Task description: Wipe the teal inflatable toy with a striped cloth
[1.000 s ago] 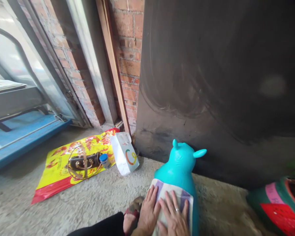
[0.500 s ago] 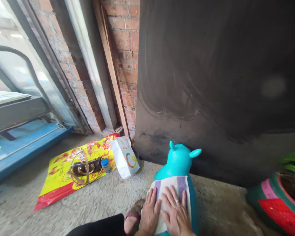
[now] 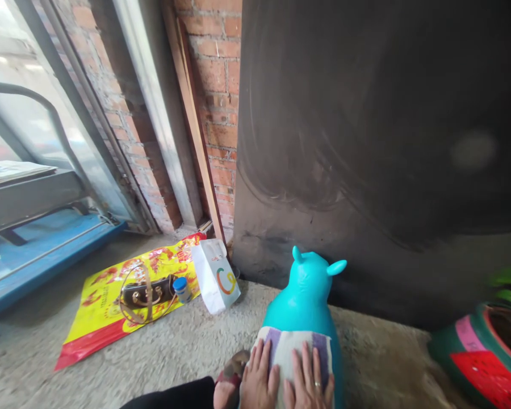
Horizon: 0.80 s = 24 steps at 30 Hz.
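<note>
A turquoise inflatable animal toy (image 3: 304, 309) with two ears stands low in the view, its head toward the black board. Over its back lies a white cloth with purple stripes (image 3: 287, 346). My left hand (image 3: 259, 378) rests flat on the cloth's left side, fingers stretched forward. Beside it, my right hand (image 3: 309, 383) lies flat on the right part, fingers apart, a ring on one of them. Both palms press on the cloth without gripping it. The near end of the toy and cloth is hidden by my hands and the lower edge of the view.
A yellow and red plastic bag (image 3: 97, 312) lies on the concrete floor, with a dark handbag (image 3: 149, 292) and a blue-lidded jar (image 3: 181, 289) on it. Near them is a white paper bag (image 3: 215, 278). A potted plant (image 3: 472, 352) stands right; a blue-based cart (image 3: 46, 244) left.
Both hands and the cloth have slid back along the toy toward me, baring more of its turquoise back behind the head. The view has shifted slightly.
</note>
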Motion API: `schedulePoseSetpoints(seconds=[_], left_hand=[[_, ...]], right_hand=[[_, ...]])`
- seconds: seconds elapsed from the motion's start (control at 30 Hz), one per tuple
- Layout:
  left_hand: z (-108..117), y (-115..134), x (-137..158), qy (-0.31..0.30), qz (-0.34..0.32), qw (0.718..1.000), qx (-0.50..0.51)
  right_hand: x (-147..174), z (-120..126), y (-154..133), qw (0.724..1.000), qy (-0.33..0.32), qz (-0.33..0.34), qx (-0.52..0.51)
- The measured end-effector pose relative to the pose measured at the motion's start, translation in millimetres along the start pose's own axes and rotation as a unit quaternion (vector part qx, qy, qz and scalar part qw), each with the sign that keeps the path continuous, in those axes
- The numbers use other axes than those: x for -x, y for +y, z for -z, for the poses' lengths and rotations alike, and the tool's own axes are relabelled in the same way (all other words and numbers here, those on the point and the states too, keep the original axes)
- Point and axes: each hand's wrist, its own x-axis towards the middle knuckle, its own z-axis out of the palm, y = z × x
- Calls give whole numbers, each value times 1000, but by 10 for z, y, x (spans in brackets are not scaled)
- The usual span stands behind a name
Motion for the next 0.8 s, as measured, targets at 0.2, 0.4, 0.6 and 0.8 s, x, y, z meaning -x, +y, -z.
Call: schedulePoseSetpoints(seconds=[0.2,0.4,0.6,0.8], left_hand=[[346,422,-568,-71,24,996,40],[400,558,-845,-88,21,995,33],[335,408,-448,-53,8,999,-11],[292,304,161,-35,-10,994,-106]], right_hand=[[-547,-113,93,998,-52,-10,-18],[-897,-4,154,994,-95,-15,-52],[-583,60,193,996,-43,-6,-84],[326,-158,99,996,48,-36,-62]])
